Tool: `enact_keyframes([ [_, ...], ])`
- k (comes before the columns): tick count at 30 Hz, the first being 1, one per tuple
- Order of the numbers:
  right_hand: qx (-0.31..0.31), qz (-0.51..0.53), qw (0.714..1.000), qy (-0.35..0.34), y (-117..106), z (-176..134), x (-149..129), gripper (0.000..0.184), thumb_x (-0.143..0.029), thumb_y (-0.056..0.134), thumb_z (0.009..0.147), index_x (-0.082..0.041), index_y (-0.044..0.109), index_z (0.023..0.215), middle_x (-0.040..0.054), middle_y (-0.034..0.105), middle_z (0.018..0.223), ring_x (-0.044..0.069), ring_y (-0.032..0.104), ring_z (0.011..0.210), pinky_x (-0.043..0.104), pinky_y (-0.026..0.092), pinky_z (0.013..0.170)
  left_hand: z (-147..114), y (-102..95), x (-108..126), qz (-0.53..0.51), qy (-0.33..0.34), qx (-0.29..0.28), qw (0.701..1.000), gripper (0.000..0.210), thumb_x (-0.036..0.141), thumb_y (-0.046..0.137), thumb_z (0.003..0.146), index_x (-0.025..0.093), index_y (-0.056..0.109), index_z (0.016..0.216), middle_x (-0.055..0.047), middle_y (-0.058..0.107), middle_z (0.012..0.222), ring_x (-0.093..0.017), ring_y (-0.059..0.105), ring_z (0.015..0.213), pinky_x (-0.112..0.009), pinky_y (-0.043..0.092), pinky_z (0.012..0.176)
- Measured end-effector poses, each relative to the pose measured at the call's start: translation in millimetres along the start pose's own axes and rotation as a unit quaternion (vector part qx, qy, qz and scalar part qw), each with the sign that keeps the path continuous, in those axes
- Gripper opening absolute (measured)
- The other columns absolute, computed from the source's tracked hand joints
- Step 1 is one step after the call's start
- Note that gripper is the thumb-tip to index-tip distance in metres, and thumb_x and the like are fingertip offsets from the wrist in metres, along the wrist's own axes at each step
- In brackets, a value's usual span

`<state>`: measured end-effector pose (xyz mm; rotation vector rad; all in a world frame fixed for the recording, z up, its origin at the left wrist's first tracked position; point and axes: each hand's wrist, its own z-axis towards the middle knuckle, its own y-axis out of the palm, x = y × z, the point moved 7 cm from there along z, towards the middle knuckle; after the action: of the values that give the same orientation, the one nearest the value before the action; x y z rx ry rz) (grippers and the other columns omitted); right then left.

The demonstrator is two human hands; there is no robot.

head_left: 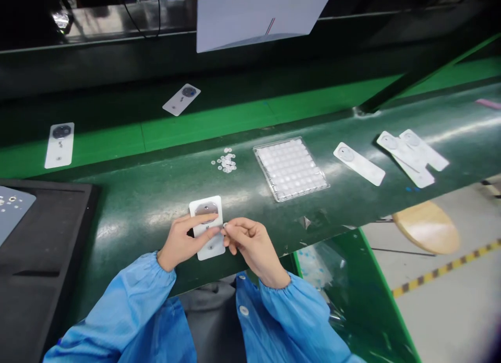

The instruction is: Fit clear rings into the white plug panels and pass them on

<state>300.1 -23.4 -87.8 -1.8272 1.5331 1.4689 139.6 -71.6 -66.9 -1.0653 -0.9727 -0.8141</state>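
A white rounded panel (211,248) with a grey round window near its top lies on the green bench in front of me. My left hand (188,239) holds it from the left, index finger across the round window and thumb lower down. At the panel's right edge, my right hand (250,243) pinches a small white disc (225,226), partly hidden by the fingertips. Beyond the panel lies a loose pile of small white rings (227,162). To its right sits a clear plastic tray (278,196) filled with rows of white round pieces.
Similar panels lie on the bench at right (359,164) and on the green strip behind, one at far left (59,146). A black tray (35,279) stands at left. Below the bench's right edge is a green bin (364,290); a wooden stool (426,227) stands beyond.
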Motion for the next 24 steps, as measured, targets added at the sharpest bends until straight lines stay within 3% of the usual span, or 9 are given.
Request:
enact_keyframes([
  [5,-0.033,0.012,0.999,0.042,12,7,1,0.031,-0.045,0.088,0.074,-0.017,0.074,0.074,-0.0056,0.051,0.048,0.005,0.038,0.038,0.02,0.027,0.037,-4,0.8,3,-0.023,0.048,0.0,0.999,0.022,0.03,0.079,0.085,0.027,0.082,0.107,-0.008,0.081,0.103,-0.023,0.078,0.088,-0.031,0.061,0.08],
  [8,-0.039,0.008,0.998,0.046,13,5,4,0.031,-0.045,0.088,0.074,-0.017,0.075,0.074,-0.0057,0.05,0.046,0.006,0.038,0.038,0.021,0.027,0.039,-7,0.4,2,-0.009,0.069,0.006,0.998,0.023,0.026,0.076,0.088,0.027,0.081,0.111,-0.006,0.082,0.098,-0.019,0.077,0.076,-0.026,0.06,0.071],
  [11,-0.042,-0.026,0.998,0.034,12,6,2,0.032,-0.048,0.085,0.076,-0.017,0.075,0.074,-0.0047,0.053,0.046,0.007,0.041,0.039,0.023,0.03,0.041,-7,1.0,1,-0.006,0.08,-0.002,0.997,0.022,0.025,0.073,0.091,0.028,0.08,0.111,-0.005,0.082,0.098,-0.018,0.077,0.078,-0.025,0.061,0.072],
  [15,-0.06,-0.106,0.993,0.006,9,8,-9,0.033,-0.048,0.079,0.083,-0.016,0.075,0.077,-0.0023,0.058,0.051,0.008,0.047,0.042,0.023,0.037,0.044,-4,0.4,5,-0.032,0.097,-0.007,0.995,0.02,0.02,0.074,0.09,0.024,0.082,0.107,-0.006,0.081,0.101,-0.019,0.079,0.084,-0.023,0.061,0.073],
  [18,-0.064,-0.182,0.981,-0.016,8,7,-22,0.029,-0.045,0.081,0.081,-0.016,0.077,0.08,-0.0006,0.062,0.054,0.01,0.05,0.043,0.022,0.041,0.044,-2,0.8,7,-0.044,0.089,-0.011,0.995,0.018,0.019,0.074,0.089,0.023,0.083,0.105,-0.006,0.082,0.101,-0.019,0.079,0.088,-0.023,0.062,0.077],
  [24,0.026,-0.28,0.947,-0.154,10,3,-49,0.023,-0.038,0.075,0.085,-0.016,0.078,0.079,0.0018,0.064,0.063,0.011,0.056,0.051,0.022,0.044,0.046,-2,1.8,-5,-0.046,-0.005,-0.014,0.999,0.036,0.028,0.078,0.086,0.026,0.075,0.122,-0.005,0.078,0.116,-0.022,0.077,0.098,-0.028,0.061,0.088],
])
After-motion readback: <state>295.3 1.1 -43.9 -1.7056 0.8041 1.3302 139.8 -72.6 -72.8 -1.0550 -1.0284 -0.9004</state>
